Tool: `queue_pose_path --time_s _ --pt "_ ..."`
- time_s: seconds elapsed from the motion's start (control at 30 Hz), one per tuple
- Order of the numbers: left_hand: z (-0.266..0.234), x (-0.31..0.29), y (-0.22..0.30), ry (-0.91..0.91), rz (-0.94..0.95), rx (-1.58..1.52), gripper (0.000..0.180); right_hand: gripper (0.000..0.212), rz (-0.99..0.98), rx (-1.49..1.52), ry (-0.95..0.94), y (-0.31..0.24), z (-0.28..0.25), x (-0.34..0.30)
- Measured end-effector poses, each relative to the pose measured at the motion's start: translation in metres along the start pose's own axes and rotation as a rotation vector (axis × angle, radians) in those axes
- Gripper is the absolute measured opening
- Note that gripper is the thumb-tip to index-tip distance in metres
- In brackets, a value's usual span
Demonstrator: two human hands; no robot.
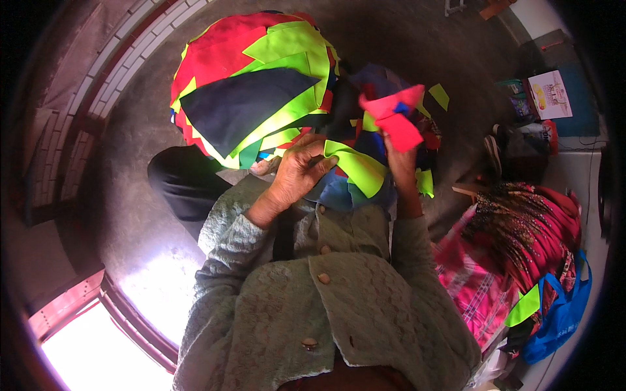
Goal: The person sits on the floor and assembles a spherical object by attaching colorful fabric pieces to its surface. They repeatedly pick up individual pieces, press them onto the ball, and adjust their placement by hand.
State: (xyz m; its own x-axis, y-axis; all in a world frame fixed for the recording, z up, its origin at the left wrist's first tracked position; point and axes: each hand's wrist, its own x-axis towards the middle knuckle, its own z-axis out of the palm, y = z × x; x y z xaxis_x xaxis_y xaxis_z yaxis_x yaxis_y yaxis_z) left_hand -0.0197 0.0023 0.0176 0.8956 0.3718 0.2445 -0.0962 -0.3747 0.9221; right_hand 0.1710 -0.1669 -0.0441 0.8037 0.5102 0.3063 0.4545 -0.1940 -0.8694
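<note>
My left hand (300,166) is closed, pinching the left end of a neon yellow-green fabric scrap (358,171) between thumb and fingers. To its right, my right hand (400,156) is closed around the lower end of a coral-red fabric strip (396,127) that sticks up and folds over, with a bit of blue against it. The right fingertips are partly hidden by the cloth. A large rounded heap of fabric scraps (244,98), in red, neon yellow-green and dark navy, rises ahead and to the left. More mixed scraps lie around my right hand and lap.
A yellow-green scrap (439,96) lies on the grey floor (140,176). At right are patterned red and pink cloths (521,241), a blue bag (564,319) and shoes (493,153). A bright doorway (98,345) opens at lower left; a white brick-patterned wall (127,62) stands behind.
</note>
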Motion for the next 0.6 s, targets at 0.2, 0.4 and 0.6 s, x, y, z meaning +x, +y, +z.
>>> queue_pose_path --time_s 0.2,0.4,0.6 --pt "0.005 -0.004 -0.017 0.085 -0.079 -0.023 0.018 0.039 -0.082 0.071 -0.278 -0.029 0.01 0.008" --pt "0.017 -0.009 -0.033 0.148 -0.207 -0.248 0.014 0.041 0.121 0.041 -0.336 -0.039 0.008 0.014" --pt "0.007 -0.006 -0.01 0.077 -0.464 -0.286 0.031 0.038 0.076 0.133 -0.218 -0.05 0.011 0.007"
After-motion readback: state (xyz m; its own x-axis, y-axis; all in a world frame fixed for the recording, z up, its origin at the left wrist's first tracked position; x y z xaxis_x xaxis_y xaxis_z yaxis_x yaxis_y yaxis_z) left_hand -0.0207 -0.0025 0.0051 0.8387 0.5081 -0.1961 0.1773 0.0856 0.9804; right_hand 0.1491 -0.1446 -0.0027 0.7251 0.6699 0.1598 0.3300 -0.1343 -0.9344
